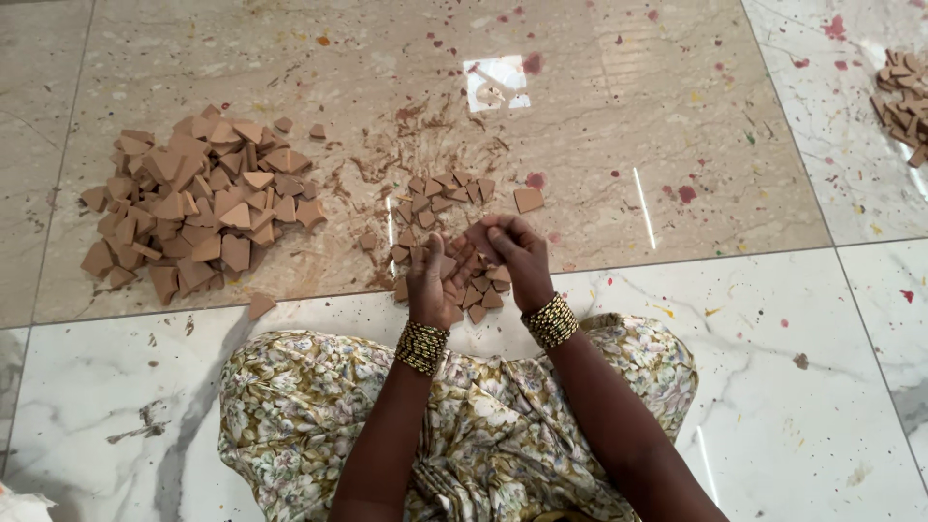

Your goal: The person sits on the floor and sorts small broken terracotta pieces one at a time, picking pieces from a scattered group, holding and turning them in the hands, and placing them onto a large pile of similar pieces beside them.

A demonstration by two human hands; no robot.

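**Hands busy over a small pile of brown clay pieces**

Hands meet just above the small pile of flat brown clay pieces on the shiny marble floor. The left hand is curled, thumb up, and seems to hold a few of the pieces, though what is inside is hard to see. The right hand is bent over with its fingers pinched together at the top, close to the left hand. It may hold one small piece, but I cannot tell for sure. Both wrists wear gold bead bangles.

The person sits on the floor in a flowery cloth. The small pile lies right in front of the knees. To the left, well apart, sits a big heap of brown clay pieces. One square brown piece lies alone just right of the small pile. Another heap shows far off at the right edge.

This looks like sorting or checking, one piece at a time. The next move needs a gentle pinch on just one piece.
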